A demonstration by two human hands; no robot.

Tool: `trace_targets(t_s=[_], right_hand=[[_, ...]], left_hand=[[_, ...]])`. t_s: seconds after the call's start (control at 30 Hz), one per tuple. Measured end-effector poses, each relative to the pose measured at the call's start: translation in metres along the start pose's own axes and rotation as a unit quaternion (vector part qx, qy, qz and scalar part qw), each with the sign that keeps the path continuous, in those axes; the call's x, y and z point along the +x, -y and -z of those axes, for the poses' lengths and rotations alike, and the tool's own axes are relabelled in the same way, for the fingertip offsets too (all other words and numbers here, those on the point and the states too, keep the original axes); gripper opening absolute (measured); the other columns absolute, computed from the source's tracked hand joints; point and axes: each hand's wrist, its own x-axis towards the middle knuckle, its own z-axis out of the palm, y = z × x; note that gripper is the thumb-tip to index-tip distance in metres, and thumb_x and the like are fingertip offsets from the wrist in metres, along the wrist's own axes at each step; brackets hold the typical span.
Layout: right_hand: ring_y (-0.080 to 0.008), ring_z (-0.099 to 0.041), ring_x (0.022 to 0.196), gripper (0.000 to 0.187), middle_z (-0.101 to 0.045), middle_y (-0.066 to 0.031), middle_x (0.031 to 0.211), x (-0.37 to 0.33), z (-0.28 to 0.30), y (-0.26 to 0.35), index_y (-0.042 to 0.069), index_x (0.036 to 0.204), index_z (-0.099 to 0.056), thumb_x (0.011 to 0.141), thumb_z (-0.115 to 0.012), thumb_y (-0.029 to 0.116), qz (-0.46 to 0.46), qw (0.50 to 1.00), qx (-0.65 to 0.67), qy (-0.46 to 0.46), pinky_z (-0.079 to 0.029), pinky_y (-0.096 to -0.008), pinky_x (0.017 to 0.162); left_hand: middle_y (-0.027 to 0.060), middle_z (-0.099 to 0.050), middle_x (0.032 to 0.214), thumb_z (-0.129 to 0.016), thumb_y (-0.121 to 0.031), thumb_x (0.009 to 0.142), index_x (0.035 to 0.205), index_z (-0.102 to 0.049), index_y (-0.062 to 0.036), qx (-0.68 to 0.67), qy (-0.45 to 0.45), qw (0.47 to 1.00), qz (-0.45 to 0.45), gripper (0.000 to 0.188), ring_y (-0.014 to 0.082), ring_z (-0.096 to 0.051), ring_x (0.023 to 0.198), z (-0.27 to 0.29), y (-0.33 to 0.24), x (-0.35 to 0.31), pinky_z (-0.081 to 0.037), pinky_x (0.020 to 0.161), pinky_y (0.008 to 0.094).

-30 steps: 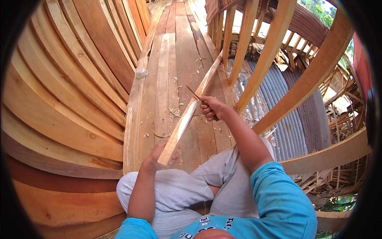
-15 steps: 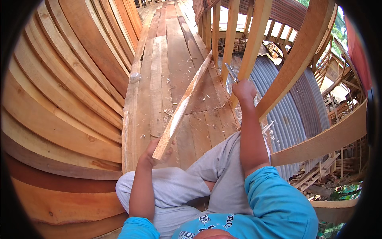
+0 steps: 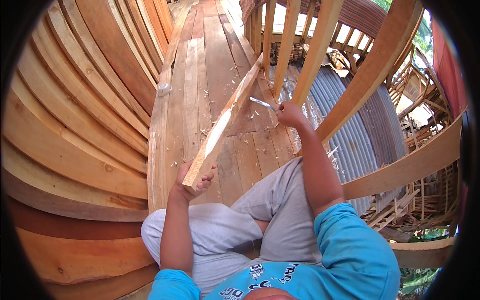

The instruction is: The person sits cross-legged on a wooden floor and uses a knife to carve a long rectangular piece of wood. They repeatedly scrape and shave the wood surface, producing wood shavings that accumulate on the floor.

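Note:
A long squared wooden stick (image 3: 215,137) slants away from me, its near end gripped from below by my left hand (image 3: 181,188). A pale, freshly cut patch runs along its upper face, and its far tip meets the base of a railing post. My right hand (image 3: 291,115) is closed round the handle of a knife (image 3: 263,104), most of which the fingers hide. The narrow grey blade points left toward the stick, with a small gap between them.
Wood shavings lie scattered over the plank floor (image 3: 190,107). A slatted wooden wall (image 3: 95,125) rises on the left, with a small clear plastic object (image 3: 163,89) at its foot. On the right stand railing posts (image 3: 316,55), corrugated metal sheets (image 3: 335,115) beyond them.
My right hand has moved left and slightly down, and the blade has swung from pointing up to pointing at the stick. The stick's near end has shifted left and up with my left hand.

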Motion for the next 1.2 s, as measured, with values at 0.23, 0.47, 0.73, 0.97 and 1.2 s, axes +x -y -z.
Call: trace_targets(t_s=[0.23, 0.47, 0.73, 0.97, 1.2], right_hand=[[-0.0368, -0.07, 0.097, 0.028, -0.072, -0.0216, 0.104, 0.037, -0.059, -0.045, 0.002, 0.103, -0.072, 0.077, -0.067, 0.01, 0.008, 0.975, -0.137, 0.173, -0.056, -0.044, 0.083], [-0.0363, -0.07, 0.101, 0.022, -0.071, -0.026, 0.105, 0.046, -0.087, -0.056, -0.009, 0.091, -0.071, 0.081, -0.063, 0.009, -0.202, 0.967, -0.038, -0.153, -0.056, -0.044, 0.085], [-0.0302, -0.073, 0.069, 0.022, -0.073, -0.0181, 0.078, 0.007, -0.006, -0.033, -0.005, 0.082, -0.074, 0.078, -0.054, 0.003, -0.144, 0.956, -0.217, 0.134, -0.057, -0.0402, 0.063], [-0.0239, -0.059, 0.052, 0.022, -0.062, -0.0145, 0.065, -0.002, 0.004, -0.042, -0.007, 0.077, -0.063, 0.083, -0.043, 0.001, -0.239, 0.938, -0.126, 0.219, -0.047, -0.0396, 0.046], [-0.0277, -0.062, 0.051, 0.026, -0.059, -0.0161, 0.061, 0.005, -0.054, -0.028, -0.012, 0.079, -0.062, 0.085, -0.04, 0.002, -0.202, 0.94, -0.05, 0.269, -0.05, -0.0433, 0.048]], left_hand=[[0.0103, -0.05, 0.067, -0.032, -0.037, 0.101, 0.115, -0.051, 0.0059, 0.048, -0.031, 0.998, -0.014, 0.049, 0.0173, -0.05, 0.043, -0.006, 0.002, -0.001, -0.041, 0.034, 0.0264], [0.0105, -0.052, 0.065, -0.033, -0.039, 0.101, 0.112, -0.053, 0.0044, 0.07, -0.049, 0.996, -0.008, 0.049, 0.0172, -0.05, 0.042, -0.012, 0.0, 0.003, -0.041, 0.034, 0.0272], [0.0097, -0.052, 0.064, -0.034, -0.043, 0.102, 0.109, -0.055, 0.0033, 0.097, -0.051, 0.994, -0.009, 0.051, 0.0178, -0.051, 0.043, -0.012, 0.001, 0.005, -0.044, 0.038, 0.0285], [0.0092, -0.052, 0.064, -0.035, -0.044, 0.102, 0.109, -0.055, 0.0023, 0.095, -0.046, 0.994, -0.001, 0.051, 0.0175, -0.051, 0.042, -0.007, 0.002, 0.01, -0.044, 0.037, 0.0291], [0.0094, -0.052, 0.064, -0.035, -0.044, 0.101, 0.109, -0.055, 0.0022, 0.106, -0.057, 0.993, -0.006, 0.051, 0.0179, -0.051, 0.043, -0.002, 0.002, 0.011, -0.044, 0.037, 0.0298]])
